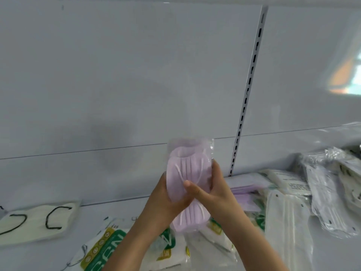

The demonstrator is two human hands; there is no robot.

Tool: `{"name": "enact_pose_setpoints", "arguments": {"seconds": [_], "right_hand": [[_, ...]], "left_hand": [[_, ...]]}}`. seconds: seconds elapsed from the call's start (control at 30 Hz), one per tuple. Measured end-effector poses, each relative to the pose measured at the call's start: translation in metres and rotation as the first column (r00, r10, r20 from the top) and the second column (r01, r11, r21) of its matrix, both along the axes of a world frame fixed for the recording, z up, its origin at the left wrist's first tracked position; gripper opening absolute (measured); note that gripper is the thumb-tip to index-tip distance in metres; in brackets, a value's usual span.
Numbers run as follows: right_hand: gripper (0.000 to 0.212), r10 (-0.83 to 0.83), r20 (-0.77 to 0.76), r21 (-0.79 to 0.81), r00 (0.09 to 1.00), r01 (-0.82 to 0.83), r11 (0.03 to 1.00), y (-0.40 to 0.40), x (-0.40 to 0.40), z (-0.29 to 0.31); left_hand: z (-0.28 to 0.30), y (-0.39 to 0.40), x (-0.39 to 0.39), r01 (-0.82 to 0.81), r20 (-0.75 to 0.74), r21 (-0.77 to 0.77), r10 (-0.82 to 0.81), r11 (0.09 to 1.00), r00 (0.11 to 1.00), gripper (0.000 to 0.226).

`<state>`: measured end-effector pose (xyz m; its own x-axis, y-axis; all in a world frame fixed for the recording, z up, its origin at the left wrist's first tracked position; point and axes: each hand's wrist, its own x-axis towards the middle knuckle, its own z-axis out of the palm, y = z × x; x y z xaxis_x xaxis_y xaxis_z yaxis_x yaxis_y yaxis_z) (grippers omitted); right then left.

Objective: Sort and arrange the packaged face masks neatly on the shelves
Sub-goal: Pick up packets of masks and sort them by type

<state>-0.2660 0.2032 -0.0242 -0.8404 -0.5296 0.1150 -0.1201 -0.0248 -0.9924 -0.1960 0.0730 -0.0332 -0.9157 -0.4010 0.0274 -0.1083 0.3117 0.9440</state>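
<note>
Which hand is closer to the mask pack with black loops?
Left. The left hand grips the purple mask pack nearer the black-looped pack; the right hand is farther right.

Only legible text: large white letters, look like "CCN" or "GCN", on green band of white plastic mask packet [109, 249], below-left of hands. Black print on white packet [293, 184] right of hands too small to read.
</note>
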Motion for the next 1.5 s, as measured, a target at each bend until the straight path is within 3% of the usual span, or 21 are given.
{"name": "enact_pose_setpoints", "arguments": {"seconds": [0.07,0.17,0.23,0.33,0.4,0.47,0.5,0.53,0.57,0.6,0.63,0.67,0.77,0.87,0.93,1.03,1.13,1.23,1.3,1.4,1.5], "right_hand": [[0.108,-0.006,-0.004,0.056,1.0,0.006,0.998,0.0,0.0,-0.002],[0.056,-0.044,0.016,0.095,0.999,0.042,0.995,0.006,-0.008,0.0],[0.038,-0.036,0.121,0.022,0.992,0.033,0.999,0.01,-0.01,0.0],[0.033,0.002,0.252,-0.17,0.968,0.042,0.985,0.01,-0.005,0.004],[0.047,0.018,0.18,-0.17,0.984,0.013,0.985,0.014,-0.008,0.007],[0.064,-0.035,-0.136,0.027,0.99,0.039,0.999,0.028,-0.026,0.008],[0.067,-0.031,-0.357,0.226,0.934,0.118,0.967,0.039,-0.04,0.007],[0.072,0.049,-0.55,0.45,0.834,0.246,0.858,0.051,-0.053,0.007],[0.077,0.191,-0.63,0.629,0.753,0.349,0.695,0.063,-0.065,0.004],[0.081,0.31,-0.605,0.746,0.733,0.386,0.543,0.071,-0.074,0.001],[0.081,0.359,-0.532,0.818,0.767,0.354,0.454,0.077,-0.08,-0.005],[0.072,0.357,-0.464,0.853,0.811,0.299,0.429,0.08,-0.083,-0.011],[0.026,0.209,-0.539,0.771,0.816,0.377,0.513,0.08,-0.086,-0.024],[0.019,0.024,-0.677,0.625,0.736,0.557,0.548,0.08,-0.086,-0.018],[0.019,-0.077,-0.667,0.548,0.741,0.557,0.624,0.083,-0.088,-0.009],[0.026,-0.245,-0.594,0.377,0.767,0.534,0.757,0.085,-0.088,0.009],[0.023,-0.375,-0.4,0.153,0.836,0.465,0.872,0.081,-0.073,0.031],[0.015,-0.322,-0.145,-0.031,0.936,0.321,0.947,0.069,-0.048,0.04],[0.016,-0.262,-0.028,-0.049,0.965,0.261,0.964,0.057,-0.033,0.035],[0.026,-0.302,-0.134,0.14,0.944,0.32,0.937,0.035,-0.02,0.005],[0.032,-0.275,-0.081,0.203,0.958,0.286,0.937,0.018,-0.004,-0.016]], "left_hand": [[-0.018,-0.004,0.005,0.083,0.074,0.034,-0.086,0.996,0.994,0.063],[-0.008,-0.001,0.005,0.053,0.142,-0.098,-0.039,0.994,0.989,0.061],[-0.008,-0.004,0.012,0.104,0.131,-0.055,-0.096,0.993,0.987,0.062],[-0.003,-0.001,0.018,0.103,0.119,-0.052,-0.097,0.993,0.988,0.055],[0.001,-0.003,0.02,0.041,0.091,-0.011,-0.04,0.999,0.995,0.038],[0.004,-0.011,0.024,-0.05,0.072,0.075,0.044,0.996,0.996,0.035],[0.004,-0.015,0.026,-0.1,0.074,0.124,0.091,0.987,0.993,0.037],[0.002,-0.019,0.028,-0.143,0.084,0.172,0.13,0.975,0.988,0.038],[-0.001,-0.023,0.03,-0.172,0.093,0.217,0.155,0.961,0.984,0.038],[-0.004,-0.025,0.031,-0.183,0.101,0.247,0.163,0.951,0.981,0.037],[-0.008,-0.027,0.032,-0.19,0.108,0.262,0.167,0.946,0.98,0.035],[-0.011,-0.028,0.032,-0.193,0.115,0.272,0.168,0.943,0.979,0.031],[-0.019,-0.031,0.032,-0.19,0.133,0.298,0.156,0.935,0.979,0.022],[-0.02,-0.033,0.032,-0.174,0.128,0.293,0.141,0.94,0.982,0.022],[-0.021,-0.034,0.031,-0.174,0.125,0.283,0.144,0.943,0.982,0.023],[-0.021,-0.034,0.03,-0.177,0.123,0.278,0.147,0.944,0.981,0.026],[-0.017,-0.027,0.03,-0.173,0.101,0.308,0.149,0.935,0.984,0.03],[-0.015,-0.015,0.029,-0.175,0.068,0.372,0.162,0.911,0.984,0.031],[-0.011,-0.004,0.028,-0.169,0.057,0.442,0.161,0.881,0.985,0.034],[-0.008,0.009,0.029,-0.044,-0.014,0.676,0.072,0.736,0.997,0.038],[-0.016,0.012,0.028,-0.016,-0.033,0.637,0.048,0.771,0.998,0.05]]}}
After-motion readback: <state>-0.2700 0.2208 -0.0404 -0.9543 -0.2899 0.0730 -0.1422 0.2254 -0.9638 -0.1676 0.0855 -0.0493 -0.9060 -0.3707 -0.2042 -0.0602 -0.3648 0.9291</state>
